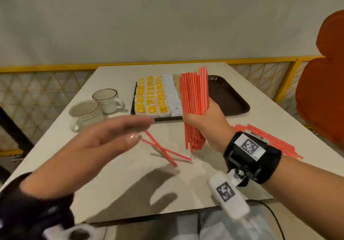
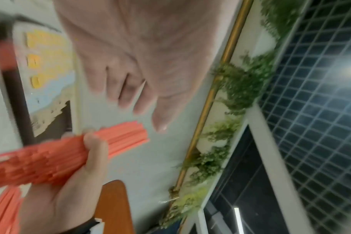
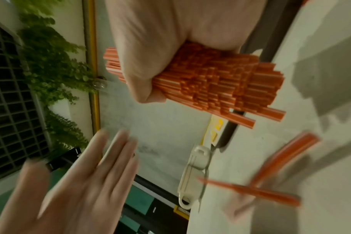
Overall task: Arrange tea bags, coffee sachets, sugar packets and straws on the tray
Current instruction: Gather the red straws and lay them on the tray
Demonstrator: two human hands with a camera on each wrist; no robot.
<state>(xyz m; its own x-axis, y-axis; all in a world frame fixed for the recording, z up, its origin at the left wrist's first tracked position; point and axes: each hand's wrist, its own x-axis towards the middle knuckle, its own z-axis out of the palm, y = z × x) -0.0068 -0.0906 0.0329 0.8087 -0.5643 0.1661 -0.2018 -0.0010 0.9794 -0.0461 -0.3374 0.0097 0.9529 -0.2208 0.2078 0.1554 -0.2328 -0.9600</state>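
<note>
1. Straw bundle (image 1: 193, 105): centre of the frame, upright, long axis vertical, lower ends just above the bench (image 1: 130, 174); probably held so to level the ends.
2. Right hand (image 1: 206, 119): grip clenched around the bundle's middle.
3. Left hand (image 1: 93, 143): released, fingers straight, blurred, holding nothing.
4. Two loose straws (image 1: 163, 150): crossed, flat on the bench.
5. Tray (image 1: 230, 98): upper centre; tea bags (image 1: 149, 98) in rows at its left, right part bare.
6. Spare straws (image 1: 275, 141): flat, right edge.

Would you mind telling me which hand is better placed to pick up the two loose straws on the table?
Left: the left hand is open right above the loose straws; the right hand grips the bundle.
</note>
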